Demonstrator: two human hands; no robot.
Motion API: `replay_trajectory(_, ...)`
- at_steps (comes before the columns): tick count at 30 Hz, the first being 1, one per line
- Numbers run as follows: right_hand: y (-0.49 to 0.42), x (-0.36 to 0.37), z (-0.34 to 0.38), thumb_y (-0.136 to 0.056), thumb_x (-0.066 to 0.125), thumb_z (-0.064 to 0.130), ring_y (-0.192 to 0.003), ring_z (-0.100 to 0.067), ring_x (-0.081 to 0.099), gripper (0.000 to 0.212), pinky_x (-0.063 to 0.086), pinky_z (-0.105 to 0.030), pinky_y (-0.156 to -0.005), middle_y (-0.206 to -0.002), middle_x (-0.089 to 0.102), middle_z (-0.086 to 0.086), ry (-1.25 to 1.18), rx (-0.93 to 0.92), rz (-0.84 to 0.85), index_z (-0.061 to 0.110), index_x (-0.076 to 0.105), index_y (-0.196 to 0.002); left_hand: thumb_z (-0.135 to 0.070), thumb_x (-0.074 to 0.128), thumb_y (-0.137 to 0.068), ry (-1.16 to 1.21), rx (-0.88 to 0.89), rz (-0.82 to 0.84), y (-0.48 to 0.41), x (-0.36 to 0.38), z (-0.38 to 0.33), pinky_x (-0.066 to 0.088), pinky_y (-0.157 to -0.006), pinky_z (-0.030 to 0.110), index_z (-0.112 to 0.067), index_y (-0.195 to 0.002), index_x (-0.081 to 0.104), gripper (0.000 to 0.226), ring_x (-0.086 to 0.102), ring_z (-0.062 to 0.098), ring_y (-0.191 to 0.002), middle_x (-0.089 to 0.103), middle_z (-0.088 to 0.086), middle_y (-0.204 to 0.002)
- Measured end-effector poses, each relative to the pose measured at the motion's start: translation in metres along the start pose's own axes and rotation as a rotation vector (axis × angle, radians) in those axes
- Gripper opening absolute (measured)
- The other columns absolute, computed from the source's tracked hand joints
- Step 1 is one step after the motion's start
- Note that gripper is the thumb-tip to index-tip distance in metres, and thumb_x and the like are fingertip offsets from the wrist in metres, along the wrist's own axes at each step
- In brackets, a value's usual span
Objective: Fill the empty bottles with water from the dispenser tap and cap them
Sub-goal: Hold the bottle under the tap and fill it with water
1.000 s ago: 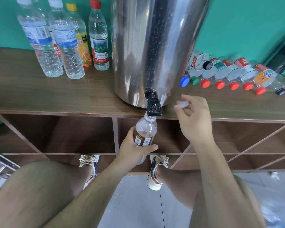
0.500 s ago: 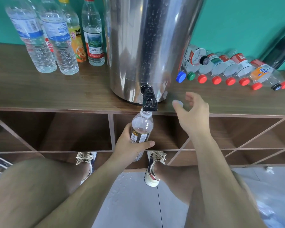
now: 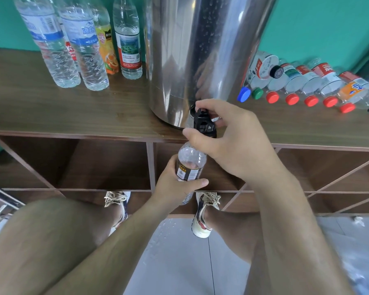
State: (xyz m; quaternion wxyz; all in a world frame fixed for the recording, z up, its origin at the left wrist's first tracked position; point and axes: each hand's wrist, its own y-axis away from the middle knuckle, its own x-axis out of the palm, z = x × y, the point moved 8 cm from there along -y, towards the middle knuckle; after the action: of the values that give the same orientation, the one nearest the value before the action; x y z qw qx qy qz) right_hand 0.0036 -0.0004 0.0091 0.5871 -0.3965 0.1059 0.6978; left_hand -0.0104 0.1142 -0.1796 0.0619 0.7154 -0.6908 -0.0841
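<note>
Small clear bottle (image 3: 191,165), dark label: upright, neck just under the black tap (image 3: 205,124), in front of the open shelf compartments; mouth hidden behind a thumb
Left hand (image 3: 175,184): wrapped round the bottle's lower body
Right hand (image 3: 228,141): thumb and fingers curled about the tap
Steel dispenser (image 3: 200,50): on the wooden shelf top (image 3: 51,111), tap overhanging the front edge
Upright bottles (image 3: 83,50): grouped left of the dispenser
Lying bottles (image 3: 307,81): row to its right, blue, green and red caps facing forward
</note>
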Motion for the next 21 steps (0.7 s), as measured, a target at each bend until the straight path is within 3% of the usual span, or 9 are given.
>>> replay_trajectory(5,-0.001,-0.019,-0.017,-0.086,0.085,0.015,-0.114,-0.001,0.067,0.050,0.050,-0.017,-0.099,-0.124,0.071,0.006,-0.188,-0.039,0.060,0.019,0.067,-0.133,-0.017,0.095,-0.069,0.007,-0.007,-0.008,0.000,0.000,0.003,0.052,-0.079,0.016,-0.040,-0.124,0.054,0.073,0.067,-0.008,-0.097,0.072,-0.020,-0.107)
replay_trajectory(10,0.003,-0.027,-0.018,-0.084,0.084,0.016,-0.108,-0.002,0.072,0.039,0.052,-0.017,-0.094,-0.112,0.078,0.013,-0.292,-0.038,0.106,0.023,0.073,-0.120,-0.016,0.094,-0.069,0.003,0.007,-0.010,-0.001,0.000,0.002,0.052,-0.071,0.011,-0.041,-0.119,0.053,0.070,0.065,-0.011,-0.094,0.070,-0.023,-0.103)
replay_trajectory(15,0.005,-0.029,-0.018,-0.082,0.081,0.033,-0.110,-0.008,0.071,0.041,0.052,-0.021,-0.097,-0.113,0.077,0.011,-0.256,-0.033,0.128,0.028,0.073,-0.122,-0.014,0.095,-0.069,0.011,0.000,-0.006,0.001,0.001,0.008,0.053,-0.071,0.011,-0.040,-0.120,0.054,0.071,0.067,-0.008,-0.094,0.072,-0.022,-0.103)
replay_trajectory(21,0.006,-0.029,-0.018,-0.099,0.071,0.017,-0.100,-0.015,0.073,0.023,0.056,-0.026,-0.094,-0.109,0.078,0.002,-0.271,-0.032,0.110,0.019,0.074,-0.122,-0.012,0.094,-0.069,0.033,-0.013,-0.009,0.002,0.005,0.015,0.054,-0.072,0.011,-0.034,-0.127,0.054,0.073,0.067,-0.006,-0.097,0.071,-0.015,-0.109)
